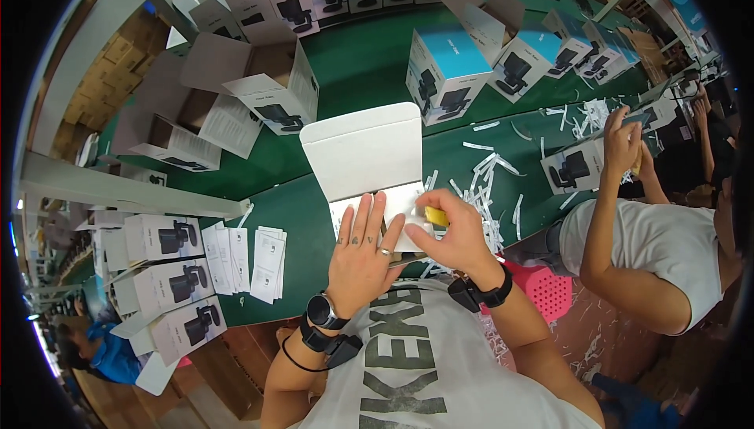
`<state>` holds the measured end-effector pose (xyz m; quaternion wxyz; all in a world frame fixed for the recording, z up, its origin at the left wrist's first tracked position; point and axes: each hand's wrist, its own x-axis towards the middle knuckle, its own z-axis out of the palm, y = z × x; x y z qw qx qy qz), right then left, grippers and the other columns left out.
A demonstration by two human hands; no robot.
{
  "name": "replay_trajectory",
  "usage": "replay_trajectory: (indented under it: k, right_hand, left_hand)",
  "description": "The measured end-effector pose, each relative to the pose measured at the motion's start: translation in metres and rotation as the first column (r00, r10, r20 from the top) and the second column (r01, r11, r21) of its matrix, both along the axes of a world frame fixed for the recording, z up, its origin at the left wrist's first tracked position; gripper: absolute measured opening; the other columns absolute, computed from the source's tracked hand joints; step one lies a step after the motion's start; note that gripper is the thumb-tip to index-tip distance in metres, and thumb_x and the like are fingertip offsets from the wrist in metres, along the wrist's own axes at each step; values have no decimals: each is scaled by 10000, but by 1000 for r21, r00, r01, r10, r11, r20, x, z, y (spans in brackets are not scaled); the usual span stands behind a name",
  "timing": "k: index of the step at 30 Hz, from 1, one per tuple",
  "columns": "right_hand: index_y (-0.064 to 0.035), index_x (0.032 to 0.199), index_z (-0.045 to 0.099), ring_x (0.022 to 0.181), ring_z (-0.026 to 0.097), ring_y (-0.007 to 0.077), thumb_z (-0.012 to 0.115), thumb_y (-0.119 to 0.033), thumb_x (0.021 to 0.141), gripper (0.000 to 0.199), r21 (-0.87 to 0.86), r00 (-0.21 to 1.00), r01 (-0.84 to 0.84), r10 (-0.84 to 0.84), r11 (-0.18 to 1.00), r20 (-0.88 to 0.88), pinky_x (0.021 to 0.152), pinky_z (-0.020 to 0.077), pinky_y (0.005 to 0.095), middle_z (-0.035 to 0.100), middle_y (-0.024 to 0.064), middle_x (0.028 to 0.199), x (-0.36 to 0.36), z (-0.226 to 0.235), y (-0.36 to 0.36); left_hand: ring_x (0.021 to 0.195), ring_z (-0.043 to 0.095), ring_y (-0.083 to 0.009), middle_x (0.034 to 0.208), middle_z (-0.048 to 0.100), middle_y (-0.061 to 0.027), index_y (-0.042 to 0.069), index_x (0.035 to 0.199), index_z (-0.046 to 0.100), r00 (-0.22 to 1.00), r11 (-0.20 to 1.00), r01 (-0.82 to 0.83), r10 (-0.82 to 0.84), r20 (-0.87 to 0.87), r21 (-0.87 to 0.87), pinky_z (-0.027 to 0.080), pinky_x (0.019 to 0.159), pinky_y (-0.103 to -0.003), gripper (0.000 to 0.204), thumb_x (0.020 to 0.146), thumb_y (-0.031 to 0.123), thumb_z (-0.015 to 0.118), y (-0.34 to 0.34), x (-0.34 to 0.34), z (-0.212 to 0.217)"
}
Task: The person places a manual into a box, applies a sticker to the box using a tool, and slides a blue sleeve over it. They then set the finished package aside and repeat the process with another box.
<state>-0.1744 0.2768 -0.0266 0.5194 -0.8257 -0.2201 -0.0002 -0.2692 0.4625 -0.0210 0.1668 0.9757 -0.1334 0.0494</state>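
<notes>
A white carton [365, 154] stands in front of me with its lid flap raised at the far side. My left hand [360, 260] lies flat over the carton's opening, fingers stretched out and touching white material inside. At the carton's right side my right hand [455, 234] is closed around a small yellow thing [435, 216]; its kind is too covered by the fingers to tell. The right thumb reaches over the carton's edge toward my left hand. What lies deeper in the carton is hidden under my hands.
Peeled paper strips [485, 193] litter the green table [345, 60] on the right. Leaflets [269, 264] and stacked boxes [174, 281] sit at the left. Open cartons [271, 87] and a blue-topped box [449, 60] stand farther back. A co-worker [640, 260] handles another box at right, beside a pink stool [540, 291].
</notes>
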Motion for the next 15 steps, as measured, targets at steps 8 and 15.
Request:
replay_trajectory:
  k: [8, 15]
  right_hand:
    - [-34, 1133, 645, 763, 731, 227, 818, -171, 844, 364, -89, 989, -4, -9, 996, -147, 690, 553, 332, 738, 117, 853, 16, -12, -6]
    - [-33, 1038, 703, 764, 729, 292, 775, -184, 887, 225, -110, 995, 42, -51, 993, -83, 673, 551, 363, 740, 125, 874, 23, -9, -19]
  left_hand:
    - [1546, 278, -467, 1656, 308, -296, 95, 1526, 481, 1000, 1000, -1, 1, 5, -9, 213, 1257, -577, 880, 770, 339, 859, -2, -1, -1]
    - [1544, 279, -468, 1655, 308, -297, 94, 1526, 483, 1000, 1000, 8, -8, 5, -26, 213, 1257, -577, 891, 760, 339, 866, -4, 2, -4]
